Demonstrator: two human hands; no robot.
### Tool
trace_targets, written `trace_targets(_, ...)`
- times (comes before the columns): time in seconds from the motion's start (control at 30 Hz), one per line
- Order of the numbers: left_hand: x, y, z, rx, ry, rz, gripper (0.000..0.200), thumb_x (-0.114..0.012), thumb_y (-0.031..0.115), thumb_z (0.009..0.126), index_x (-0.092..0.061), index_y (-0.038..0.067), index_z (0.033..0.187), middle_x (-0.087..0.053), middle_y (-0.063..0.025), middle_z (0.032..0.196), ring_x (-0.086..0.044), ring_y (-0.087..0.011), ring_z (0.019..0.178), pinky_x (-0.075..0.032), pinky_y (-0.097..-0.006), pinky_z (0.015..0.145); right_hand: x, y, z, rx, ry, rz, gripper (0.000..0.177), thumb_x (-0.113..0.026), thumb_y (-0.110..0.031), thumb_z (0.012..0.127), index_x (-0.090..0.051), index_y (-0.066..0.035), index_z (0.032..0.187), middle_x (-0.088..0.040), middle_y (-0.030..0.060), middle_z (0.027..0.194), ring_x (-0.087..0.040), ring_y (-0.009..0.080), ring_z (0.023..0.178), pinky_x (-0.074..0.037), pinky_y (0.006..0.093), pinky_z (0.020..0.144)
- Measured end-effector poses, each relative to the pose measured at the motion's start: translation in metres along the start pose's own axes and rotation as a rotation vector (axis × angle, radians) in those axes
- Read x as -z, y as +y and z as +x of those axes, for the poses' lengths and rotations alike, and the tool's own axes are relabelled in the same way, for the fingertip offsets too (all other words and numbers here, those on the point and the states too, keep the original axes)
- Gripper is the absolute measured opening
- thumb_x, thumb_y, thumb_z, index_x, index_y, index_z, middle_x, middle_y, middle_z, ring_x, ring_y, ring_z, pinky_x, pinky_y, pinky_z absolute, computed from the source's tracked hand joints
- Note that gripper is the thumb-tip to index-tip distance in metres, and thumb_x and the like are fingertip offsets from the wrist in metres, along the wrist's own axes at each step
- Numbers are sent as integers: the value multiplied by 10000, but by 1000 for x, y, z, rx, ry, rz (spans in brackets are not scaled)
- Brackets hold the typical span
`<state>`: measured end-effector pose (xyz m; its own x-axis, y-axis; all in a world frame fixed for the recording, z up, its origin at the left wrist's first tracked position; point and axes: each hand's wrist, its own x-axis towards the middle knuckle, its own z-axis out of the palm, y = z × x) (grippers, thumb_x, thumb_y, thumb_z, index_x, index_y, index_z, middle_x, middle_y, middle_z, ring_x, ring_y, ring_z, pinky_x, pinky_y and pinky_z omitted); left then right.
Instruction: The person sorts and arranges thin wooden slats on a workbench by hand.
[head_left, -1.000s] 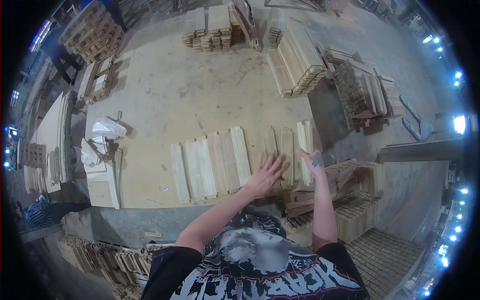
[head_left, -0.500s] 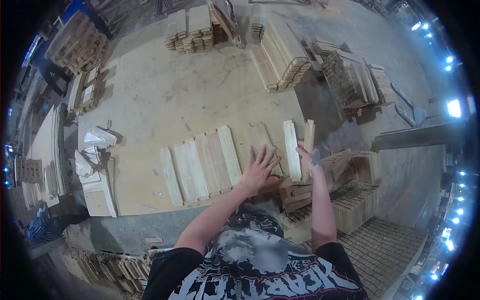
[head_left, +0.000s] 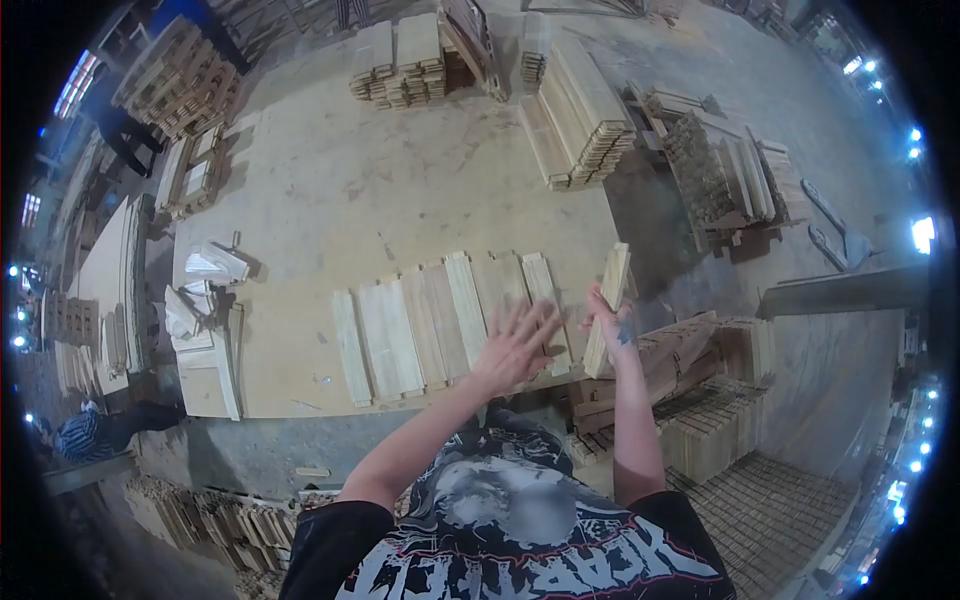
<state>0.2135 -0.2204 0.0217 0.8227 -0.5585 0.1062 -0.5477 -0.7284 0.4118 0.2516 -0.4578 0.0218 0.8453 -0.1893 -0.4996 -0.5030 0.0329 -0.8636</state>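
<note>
Held slat: a pale, narrow wooden slat (head_left: 614, 270), raised on end and leaning slightly, its lower part crossing the near edge of the surface.
Right hand: the right hand (head_left: 607, 322) is closed round the middle of the slat, fingers wrapped about its edge, wrist marked with a dark tattoo.
Left hand: the left hand (head_left: 515, 348) is open, fingers spread and flat, just beside the right hand and holding nothing; whether the palm presses the boards beneath it cannot be told.
Laid row: a row of pale wooden boards lying side by side (head_left: 420, 325) runs from under the left hand away to the left; its last board lies just left of the held slat.
Surface: a broad tan sheet-wood surface (head_left: 380, 190), dusty and scuffed, carries the row and stretches well beyond both hands.
Supply heap: a loose heap of brown wooden slats (head_left: 680, 350) lies just right of the right hand, below the surface edge.
Lower stacks: tidy blocks of stacked short slats (head_left: 715, 435) stand below and right of the right forearm.
Far piles: a long slanted pile of light planks (head_left: 590, 110) and a squat pile of short planks (head_left: 400, 55) sit at the far edge, well beyond the hands.
White wrapping: crumpled white sheets (head_left: 215, 262) lie far left of the left hand.
Bystander: a person in a striped garment (head_left: 85, 435) is low at the far left, well apart.
</note>
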Motion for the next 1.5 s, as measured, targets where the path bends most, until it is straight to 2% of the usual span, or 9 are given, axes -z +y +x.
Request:
trace_targets(0.33,-37,-7,38,-96,-3,96,672,-593,579,916,-543,162,1440,-427,-87,1558,-269,-318,1511,-142,-719,1174,19,-19,-14,-84,-82,3,320,-673,-291,973,-581,-23,1121,-676,89,877,-694,186,781,-572,340,705)
trace_targets(0.5,-6,-11,9,-16,72,25,642,-627,517,928,-529,159,1451,-416,-87,1570,-293,-318,1503,-154,-642,1212,23,-7,5,267,-55,-507,367,-681,-237,935,-611,-20,1223,-693,145,973,-678,242,937,-536,391,821)
trace_targets(0.6,0,-47,-46,221,115,95,686,-619,498,936,-461,146,1503,-377,-110,1592,-302,-370,1486,-177,-641,1197,14,8,15,439,93,-721,407,-698,-245,910,-620,-39,1253,-682,155,969,-671,279,926,-530,406,834)
trace_targets(0.73,51,-94,-136,639,454,195,521,-712,218,897,-563,104,1384,-493,-191,1462,-475,-394,1330,-350,-569,1098,15,28,10,664,417,-1016,413,-729,-250,875,-642,-75,1239,-664,156,976,-672,298,903,-535,411,831)
trace_targets(0.83,69,-123,-199,977,532,296,460,-692,208,932,-577,67,1354,-561,-214,1288,-561,-376,1185,-457,-492,979,5,23,-7,335,258,-796,409,-740,-232,869,-644,-106,1246,-659,151,1041,-680,278,906,-541,415,831)
trace_targets(0.9,71,-132,-224,1198,514,176,436,-683,218,946,-584,51,1337,-581,-210,1200,-588,-364,1121,-486,-462,925,-8,21,-8,379,166,-749,414,-744,-222,864,-640,-120,1251,-644,128,1073,-672,258,866,-539,401,802)
trace_targets(1.07,65,-115,-210,1192,531,-102,364,-672,219,935,-609,1,1220,-585,-254,1127,-577,-433,1060,-471,-498,919,-35,21,-10,536,162,-813,408,-748,-190,844,-652,-115,1233,-617,85,1003,-648,229,809,-532,372,778)
trace_targets(1.17,49,-109,-205,1091,565,44,384,-707,156,924,-599,-11,1253,-578,-187,1027,-575,-330,965,-477,-429,850,-32,24,-7,479,122,-741,426,-753,-171,832,-654,-113,1242,-588,72,954,-637,217,800,-530,370,775)
trace_targets(1.5,56,-97,-209,1126,540,-12,414,-718,183,919,-592,-5,1266,-554,-204,1121,-572,-360,1019,-470,-438,903,-33,27,-15,528,61,-758,452,-758,-138,824,-656,-99,1262,-605,74,947,-628,200,774,-531,356,759)
